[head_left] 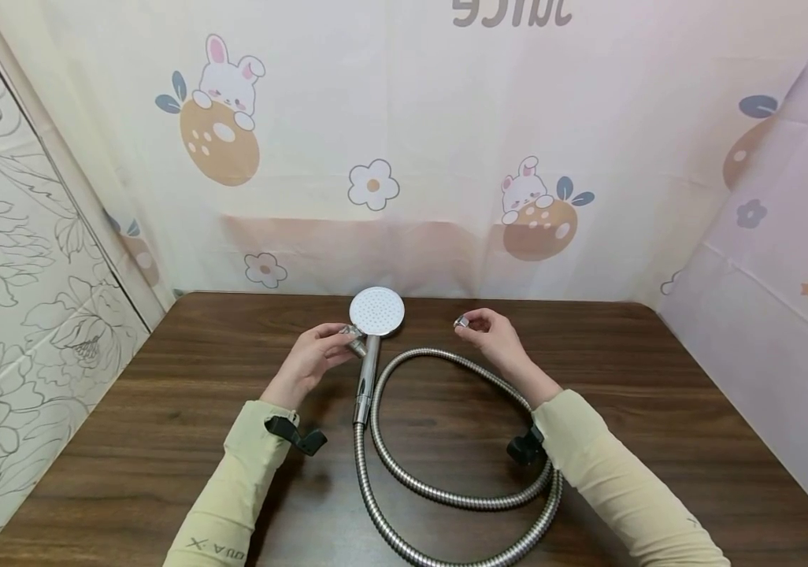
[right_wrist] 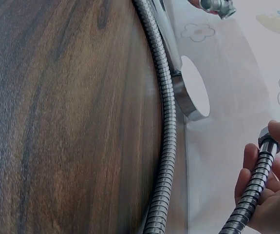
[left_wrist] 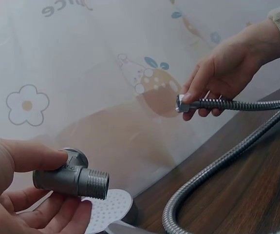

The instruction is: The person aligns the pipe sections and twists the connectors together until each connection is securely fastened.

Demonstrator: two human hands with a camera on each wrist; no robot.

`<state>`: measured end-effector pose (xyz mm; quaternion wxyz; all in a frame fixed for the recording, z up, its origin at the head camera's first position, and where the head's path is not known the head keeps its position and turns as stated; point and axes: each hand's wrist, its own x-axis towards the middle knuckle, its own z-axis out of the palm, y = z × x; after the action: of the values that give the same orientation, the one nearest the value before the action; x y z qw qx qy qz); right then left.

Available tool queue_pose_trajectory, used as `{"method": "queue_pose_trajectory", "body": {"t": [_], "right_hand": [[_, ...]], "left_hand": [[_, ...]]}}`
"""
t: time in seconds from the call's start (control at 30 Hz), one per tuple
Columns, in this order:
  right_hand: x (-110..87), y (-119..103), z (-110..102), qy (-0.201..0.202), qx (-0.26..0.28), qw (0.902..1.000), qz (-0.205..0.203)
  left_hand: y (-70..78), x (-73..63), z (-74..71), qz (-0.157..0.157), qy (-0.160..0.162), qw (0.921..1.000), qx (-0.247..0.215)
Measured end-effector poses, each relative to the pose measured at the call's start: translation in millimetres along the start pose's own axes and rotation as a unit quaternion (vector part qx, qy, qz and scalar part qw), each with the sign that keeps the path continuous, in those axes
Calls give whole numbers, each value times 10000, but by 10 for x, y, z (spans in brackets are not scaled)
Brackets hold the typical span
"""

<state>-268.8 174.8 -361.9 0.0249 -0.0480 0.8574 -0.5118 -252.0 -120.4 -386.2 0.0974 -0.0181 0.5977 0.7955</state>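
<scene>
My left hand (head_left: 309,361) pinches a T-shaped metal pipe fitting (left_wrist: 74,179) between thumb and fingers. In the left wrist view its threaded end points right, toward the hose. My right hand (head_left: 498,340) grips the end of a ribbed metal shower hose (head_left: 439,498), its thumb on the hex nut (left_wrist: 182,104). Fitting and nut are held apart, both raised above the table. Between the hands lies a handheld shower head (head_left: 376,309), white spray face up, its chrome handle (head_left: 368,374) joined to the hose's other end. The nut's opening faces left, toward the fitting.
The hose loops over the dark wooden table (head_left: 163,409) and passes under the right forearm. A printed curtain (head_left: 432,142) hangs right behind the table's back edge, with more patterned cloth (head_left: 787,276) along the right side.
</scene>
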Motion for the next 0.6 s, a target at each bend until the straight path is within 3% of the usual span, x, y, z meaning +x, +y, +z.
{"method": "queue_pose_trajectory", "body": {"t": [0.4,0.6], "right_hand": [[20,14,44,-164,-226,9992,-287],[42,29,56,-283,272,9985,-369]], "left_hand": [[-22,34,151,-29,-56,9997,-237],[-48,52,232,77,-217,9992,-332]]}}
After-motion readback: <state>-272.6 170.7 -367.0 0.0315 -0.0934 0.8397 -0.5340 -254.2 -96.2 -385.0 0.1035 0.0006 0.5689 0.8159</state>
